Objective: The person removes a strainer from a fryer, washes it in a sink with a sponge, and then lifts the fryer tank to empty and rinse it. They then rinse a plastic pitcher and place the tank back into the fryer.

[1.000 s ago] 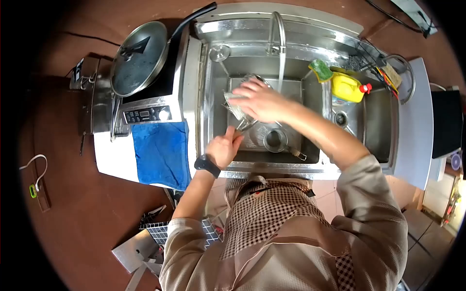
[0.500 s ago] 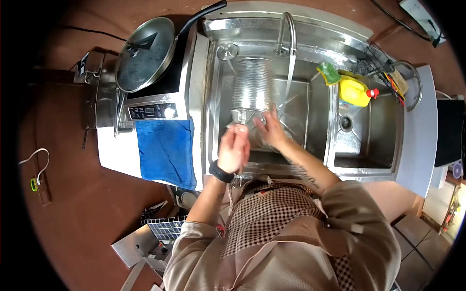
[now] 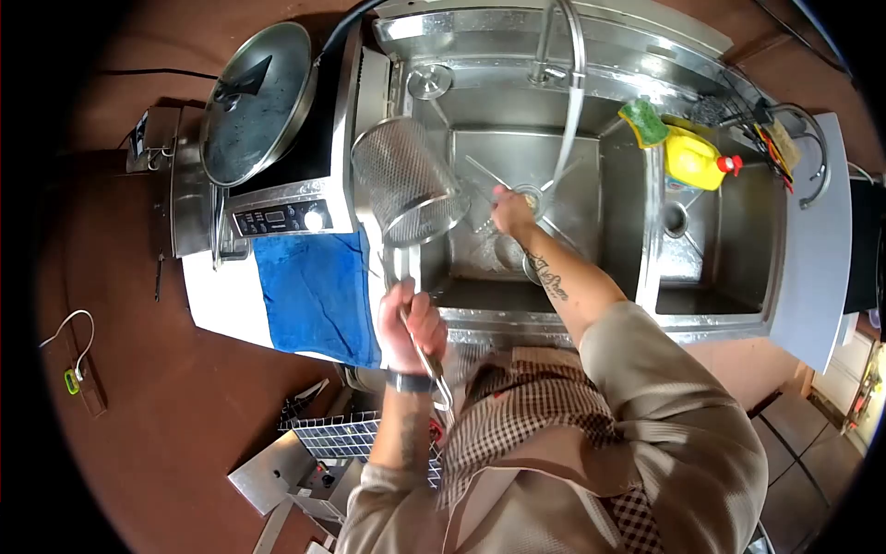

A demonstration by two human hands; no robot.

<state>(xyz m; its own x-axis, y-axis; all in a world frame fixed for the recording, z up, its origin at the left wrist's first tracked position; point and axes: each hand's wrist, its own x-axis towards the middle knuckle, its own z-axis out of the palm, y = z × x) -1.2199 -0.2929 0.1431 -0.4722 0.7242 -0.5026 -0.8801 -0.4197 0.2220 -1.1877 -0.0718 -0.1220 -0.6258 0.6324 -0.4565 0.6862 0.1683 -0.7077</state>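
My left hand (image 3: 412,325) is closed around the thin metal handle of a deep, cylindrical mesh strainer (image 3: 401,171). The strainer tilts over the left rim of the large sink basin (image 3: 498,152), its open end towards me. My right hand (image 3: 510,212) reaches down into that basin, beside the round drain (image 3: 530,196). Its fingers are curled together, and what they hold, if anything, is hidden. Water (image 3: 565,143) falls from the curved faucet (image 3: 579,55) close to the drain. Partly behind my right forearm lies a round metal thing (image 3: 529,268).
To the left, a lidded pan (image 3: 258,102) sits on an induction cooker (image 3: 277,208), with a blue cloth (image 3: 314,295) in front. A green sponge (image 3: 643,123) and a yellow bottle (image 3: 692,159) are by the smaller basin (image 3: 729,231). A metal disc (image 3: 429,81) lies at the back left.
The strainer has swung left and tilted up out of the basin in my left hand. My right hand has moved away from it, down to the drain. The view has shifted slightly.
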